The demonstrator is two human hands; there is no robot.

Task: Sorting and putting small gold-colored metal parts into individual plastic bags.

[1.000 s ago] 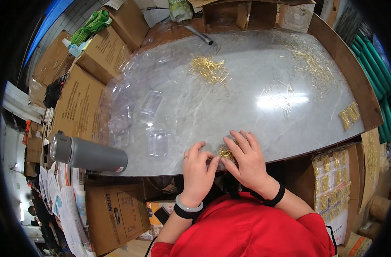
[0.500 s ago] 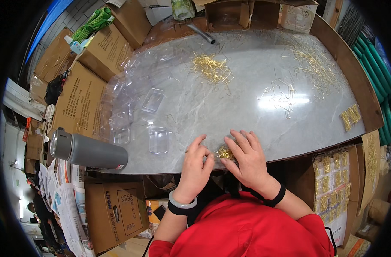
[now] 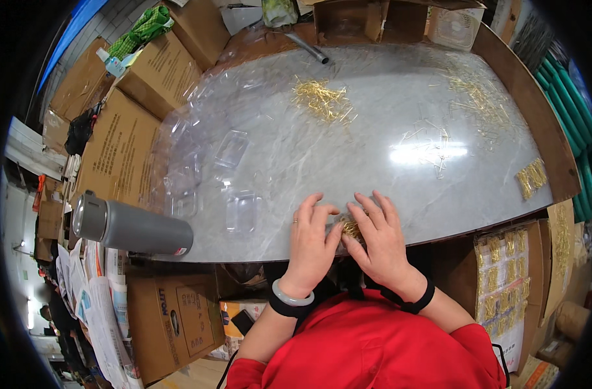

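At the near edge of the grey marbled table [image 3: 387,110], a small bunch of gold wire hooks [image 3: 352,227] lies between my two hands. My right hand [image 3: 383,243] reaches over it, thumb on the near side and fingers bent over the far side, hiding part of the bunch. My left hand [image 3: 311,246] is at its left, thumb tip close to the hooks and the other fingers curved and apart. A larger loose heap of gold hooks [image 3: 322,100] is farther back. Paler hooks [image 3: 432,146] are scattered to the right of that heap.
Clear plastic boxes [image 3: 241,212] spread over the table's left side, behind a grey bottle [image 3: 143,227] lying down. A neat gold bundle [image 3: 531,177] sits at the right edge, below more loose hooks [image 3: 481,97]. A cardboard wall [image 3: 536,104] borders the right; a metal tube [image 3: 309,48] lies behind.
My left hand has moved right, toward my right hand, and its thumb is now close to the bunch. My right hand has shifted slightly, still over the hooks.
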